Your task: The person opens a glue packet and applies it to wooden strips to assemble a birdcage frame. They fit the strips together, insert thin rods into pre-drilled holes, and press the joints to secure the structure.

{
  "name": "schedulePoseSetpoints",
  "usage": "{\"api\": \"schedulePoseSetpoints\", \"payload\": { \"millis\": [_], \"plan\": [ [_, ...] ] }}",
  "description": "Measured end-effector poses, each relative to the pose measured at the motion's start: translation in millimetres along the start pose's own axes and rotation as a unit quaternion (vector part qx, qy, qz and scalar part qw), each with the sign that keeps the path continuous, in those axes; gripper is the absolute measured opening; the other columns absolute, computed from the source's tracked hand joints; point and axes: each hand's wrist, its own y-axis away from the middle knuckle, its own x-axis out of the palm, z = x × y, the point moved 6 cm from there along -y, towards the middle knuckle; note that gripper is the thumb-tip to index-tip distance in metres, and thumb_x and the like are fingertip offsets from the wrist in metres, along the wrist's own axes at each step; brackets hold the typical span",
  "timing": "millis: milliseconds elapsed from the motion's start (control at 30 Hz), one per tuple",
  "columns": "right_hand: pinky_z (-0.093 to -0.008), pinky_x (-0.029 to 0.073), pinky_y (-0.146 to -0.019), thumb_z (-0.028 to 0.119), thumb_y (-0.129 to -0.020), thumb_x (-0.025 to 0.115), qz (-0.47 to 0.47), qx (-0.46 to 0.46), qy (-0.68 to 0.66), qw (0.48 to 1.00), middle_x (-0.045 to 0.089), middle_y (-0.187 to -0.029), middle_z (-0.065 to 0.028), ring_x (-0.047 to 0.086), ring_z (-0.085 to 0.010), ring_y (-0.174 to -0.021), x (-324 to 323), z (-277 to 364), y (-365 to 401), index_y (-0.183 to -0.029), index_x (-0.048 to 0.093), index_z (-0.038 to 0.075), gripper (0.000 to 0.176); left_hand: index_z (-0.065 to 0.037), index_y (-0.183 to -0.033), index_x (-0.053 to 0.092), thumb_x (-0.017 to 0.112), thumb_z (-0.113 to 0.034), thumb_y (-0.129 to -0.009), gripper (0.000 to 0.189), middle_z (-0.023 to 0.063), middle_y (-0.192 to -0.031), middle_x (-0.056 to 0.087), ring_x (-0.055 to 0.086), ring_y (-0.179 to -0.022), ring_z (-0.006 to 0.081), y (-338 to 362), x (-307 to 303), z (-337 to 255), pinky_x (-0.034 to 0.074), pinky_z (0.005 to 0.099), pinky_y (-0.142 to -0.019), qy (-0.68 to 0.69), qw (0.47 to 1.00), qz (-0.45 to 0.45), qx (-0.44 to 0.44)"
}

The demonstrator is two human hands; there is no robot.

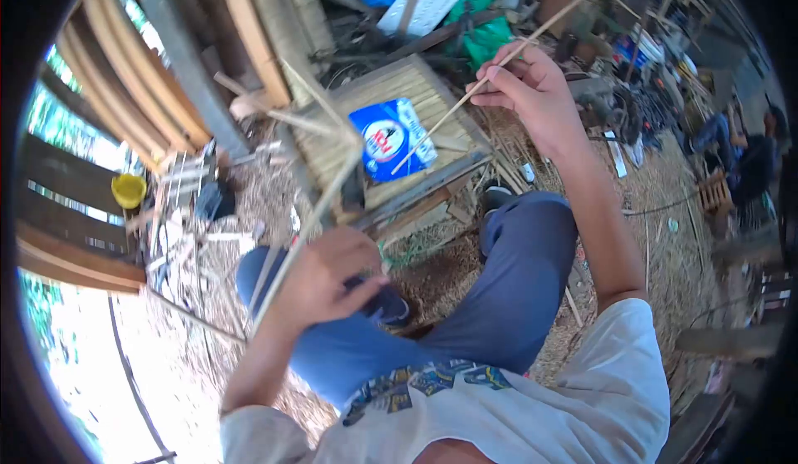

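My right hand [524, 86] is raised at the upper right, its thumb and fingers pinching a long thin stick [453, 113]. The stick slants from the top right down to a blue printed packet [384, 142] on a low slatted wooden table [353, 103]. My left hand [337, 277] is lower, over my left knee, with its fingers bent and somewhat blurred. A pale, bent strip [328, 194] passes beside the left hand and forearm; whether the hand grips it cannot be made out.
Wooden boards [137, 73] lean at the upper left, near a yellow round object [129, 190]. Green sheeting [485, 44] and clutter lie beyond the table. Shavings and offcuts cover the ground. A person [748, 161] is at the far right.
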Motion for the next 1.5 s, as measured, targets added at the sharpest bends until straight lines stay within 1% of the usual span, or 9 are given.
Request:
{"api": "schedulePoseSetpoints", "payload": {
  "millis": [100, 167, 267, 433, 833, 1067, 1267, 1400, 1500],
  "plan": [
    [-0.0323, 0.062, -0.082, 0.003, -0.1, 0.06, 0.077, -0.007, 0.086, 0.993, 0.064, -0.103, -0.0079, 0.068, -0.0168, -0.094, 41, -11, 2, -0.111, 0.054, 0.002, 0.012, -0.003, -0.097, 0.067, 0.081, -0.022, -0.079, 0.03, 0.0176, -0.118, 0.064, 0.059, -0.113, 0.0394, 37, -29, 18, 0.046, 0.0513, -0.095, -0.196, 0.978, -0.064, -0.016],
    [-0.0298, 0.06, -0.08, 0.003, -0.099, 0.061, 0.095, -0.017, 0.125, 0.987, 0.065, -0.099, -0.0065, 0.069, -0.0144, -0.089, 65, -7, 9, -0.106, 0.054, 0.001, 0.01, -0.002, -0.117, 0.063, 0.08, -0.034, -0.081, 0.051, 0.0251, -0.135, 0.053, 0.045, -0.13, 0.0483, 49, -69, 35, 0.034, 0.0618, -0.106, -0.347, 0.873, -0.305, -0.152],
    [-0.0282, 0.059, -0.078, 0.002, -0.099, 0.062, 0.125, 0.005, 0.132, 0.983, 0.065, -0.098, -0.0055, 0.068, -0.0123, -0.088, 88, -10, 19, -0.108, 0.055, 0.001, 0.012, -0.012, -0.142, 0.055, 0.078, -0.05, -0.083, 0.074, 0.0253, -0.15, 0.042, 0.037, -0.138, 0.0489, 70, -53, 128, 0.027, 0.071, -0.106, -0.401, 0.823, -0.266, -0.3],
    [-0.0277, 0.058, -0.077, 0.001, -0.099, 0.061, 0.142, 0.023, 0.165, 0.976, 0.062, -0.098, -0.0047, 0.067, -0.0128, -0.087, 101, -16, 21, -0.112, 0.055, 0.002, 0.014, -0.007, -0.113, 0.072, 0.076, -0.041, -0.088, 0.043, 0.0186, -0.13, 0.062, 0.052, -0.128, 0.0388, 147, -121, 178, 0.038, 0.0505, -0.108, -0.226, 0.819, -0.454, -0.269],
    [-0.021, 0.035, -0.048, 0.015, -0.106, 0.051, 0.222, 0.13, 0.155, 0.954, 0.052, -0.079, 0.0015, 0.044, -0.004, -0.054, 220, -67, -25, -0.126, 0.057, 0.007, 0.022, -0.003, -0.127, 0.061, 0.06, -0.031, -0.105, 0.036, 0.0119, -0.114, 0.068, 0.064, -0.104, 0.0175, 478, -32, 158, 0.048, 0.0321, -0.09, -0.045, 0.624, -0.575, -0.527],
    [-0.0193, 0.029, -0.048, 0.015, -0.106, 0.051, 0.333, 0.192, 0.177, 0.906, 0.051, -0.074, 0.0043, 0.038, -0.0014, -0.055, 310, -134, -19, -0.124, 0.062, 0.009, 0.022, -0.006, -0.131, 0.039, 0.065, -0.023, -0.102, 0.042, 0.0187, -0.117, 0.067, 0.069, -0.1, 0.0202, 454, 1, 193, 0.056, 0.0297, -0.075, 0.077, 0.623, -0.67, -0.397],
    [-0.0222, 0.039, -0.061, 0.013, -0.104, 0.054, 0.371, 0.161, 0.241, 0.882, 0.052, -0.075, 0.0043, 0.047, -0.0037, -0.068, 334, -151, -15, -0.117, 0.064, 0.005, 0.019, -0.003, -0.137, 0.038, 0.055, -0.044, -0.105, 0.055, 0.0169, -0.106, 0.067, 0.065, -0.064, 0.0164, 398, 27, 174, 0.056, 0.0283, -0.062, 0.345, 0.342, -0.817, -0.312],
    [-0.0219, 0.041, -0.069, 0.013, -0.102, 0.056, 0.34, 0.191, 0.22, 0.894, 0.054, -0.078, 0.0042, 0.051, -0.0044, -0.074, 318, -159, -33, -0.115, 0.065, 0.003, 0.018, 0.003, -0.135, 0.053, 0.053, -0.039, -0.104, 0.053, -0.004, -0.067, 0.042, 0.038, -0.049, 0.0057, 368, 14, 168, 0.031, 0.0232, -0.045, 0.385, 0.485, -0.715, -0.324],
    [-0.022, 0.042, -0.067, 0.018, -0.101, 0.06, 0.291, 0.186, 0.24, 0.907, 0.056, -0.08, 0.0045, 0.05, -0.0045, -0.073, 299, -147, -49, -0.112, 0.068, 0.004, 0.019, 0.003, -0.134, 0.057, 0.05, -0.03, -0.104, 0.045, -0.0093, -0.057, 0.03, 0.027, -0.046, 0.0031, 349, -2, 167, 0.022, 0.023, -0.044, 0.36, 0.47, -0.752, -0.29]
  ]
}}
